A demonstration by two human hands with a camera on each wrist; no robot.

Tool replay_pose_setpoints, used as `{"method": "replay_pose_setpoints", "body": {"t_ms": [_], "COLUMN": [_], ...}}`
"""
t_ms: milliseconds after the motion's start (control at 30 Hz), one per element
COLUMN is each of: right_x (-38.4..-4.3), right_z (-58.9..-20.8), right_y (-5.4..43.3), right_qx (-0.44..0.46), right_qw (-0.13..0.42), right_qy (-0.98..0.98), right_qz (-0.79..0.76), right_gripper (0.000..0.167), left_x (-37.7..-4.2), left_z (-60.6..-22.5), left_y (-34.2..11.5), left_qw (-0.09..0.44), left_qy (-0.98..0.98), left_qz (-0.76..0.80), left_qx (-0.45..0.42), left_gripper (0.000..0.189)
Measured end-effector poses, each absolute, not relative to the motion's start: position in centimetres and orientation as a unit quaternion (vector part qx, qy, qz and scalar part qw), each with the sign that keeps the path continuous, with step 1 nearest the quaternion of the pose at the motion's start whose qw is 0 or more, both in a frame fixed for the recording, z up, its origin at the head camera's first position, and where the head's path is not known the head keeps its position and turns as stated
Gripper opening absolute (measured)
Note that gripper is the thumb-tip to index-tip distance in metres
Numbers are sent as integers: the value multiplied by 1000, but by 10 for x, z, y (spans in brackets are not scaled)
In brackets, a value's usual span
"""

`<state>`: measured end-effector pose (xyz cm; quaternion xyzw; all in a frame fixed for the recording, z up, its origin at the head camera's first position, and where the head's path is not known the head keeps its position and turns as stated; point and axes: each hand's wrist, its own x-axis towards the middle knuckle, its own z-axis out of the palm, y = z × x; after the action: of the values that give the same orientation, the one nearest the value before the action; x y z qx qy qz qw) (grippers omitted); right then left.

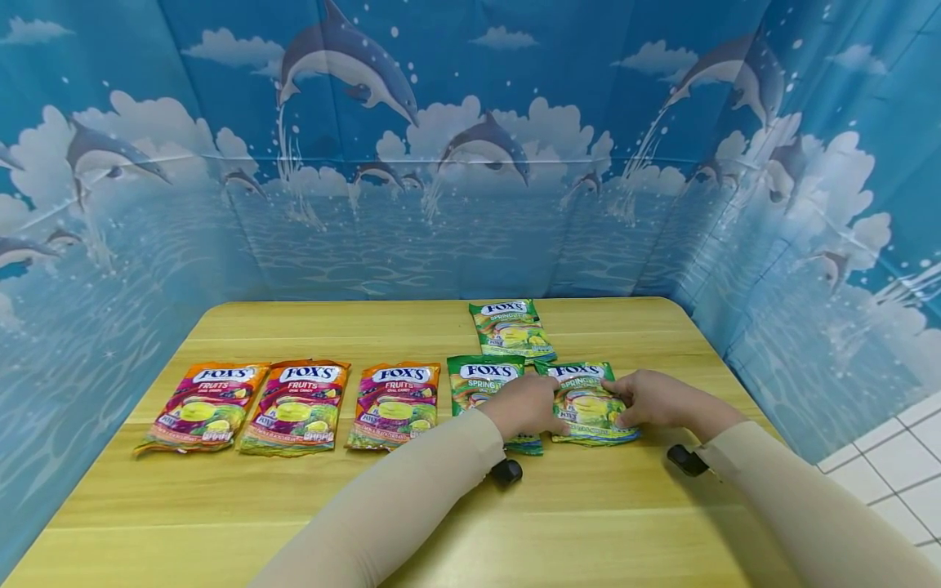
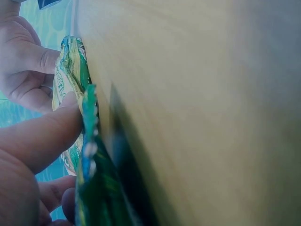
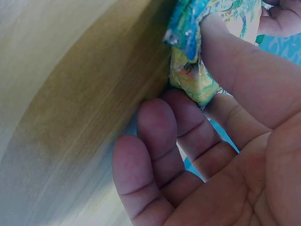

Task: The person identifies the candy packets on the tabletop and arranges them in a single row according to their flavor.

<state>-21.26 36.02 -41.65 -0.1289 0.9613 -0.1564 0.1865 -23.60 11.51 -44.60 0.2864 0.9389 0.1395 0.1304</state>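
Both hands are at a green Fox's Spring Tea candy bag (image 1: 586,406) lying face up at the right end of a row. My left hand (image 1: 524,404) holds its left side, the thumb (image 2: 51,132) on the printed face. My right hand (image 1: 657,400) pinches the right side, its thumb (image 3: 235,61) on top and fingers at the edge near the tabletop. Beneath my left hand lies another green Spring Tea bag (image 1: 481,373), partly covered by that hand. A third green bag (image 1: 512,332) lies just behind these two.
Three orange-and-purple Fox's Fruits candy bags, the left one (image 1: 206,408), the middle one (image 1: 296,408) and the right one (image 1: 397,406), continue the row leftward on the wooden table (image 1: 331,498). A dolphin-print curtain (image 1: 441,229) hangs around the table's back and sides.
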Motion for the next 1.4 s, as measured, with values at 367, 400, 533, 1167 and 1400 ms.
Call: {"method": "replay_pose_setpoints", "body": {"t_ms": [367, 400, 533, 1167, 1400], "right_x": [-213, -213, -213, -213, -213], "right_z": [-417, -417, -418, -418, -418], "right_y": [360, 360, 360, 359, 360], "right_qx": [-136, -137, -136, -134, -128], "right_qw": [181, 180, 180, 182, 188], "right_qy": [961, 961, 962, 962, 961], "right_qz": [-158, -157, -156, -153, -159], "right_gripper": [77, 78, 77, 77, 77], "left_x": [-237, -237, -237, -237, -237], "left_z": [-446, -447, -447, -447, -447], "left_y": [116, 116, 116, 115, 115], "left_qw": [134, 134, 133, 135, 134], "left_qy": [939, 939, 940, 938, 938], "left_qz": [138, 138, 137, 144, 144], "left_qx": [285, 284, 284, 284, 284], "left_gripper": [82, 82, 82, 82, 81]}}
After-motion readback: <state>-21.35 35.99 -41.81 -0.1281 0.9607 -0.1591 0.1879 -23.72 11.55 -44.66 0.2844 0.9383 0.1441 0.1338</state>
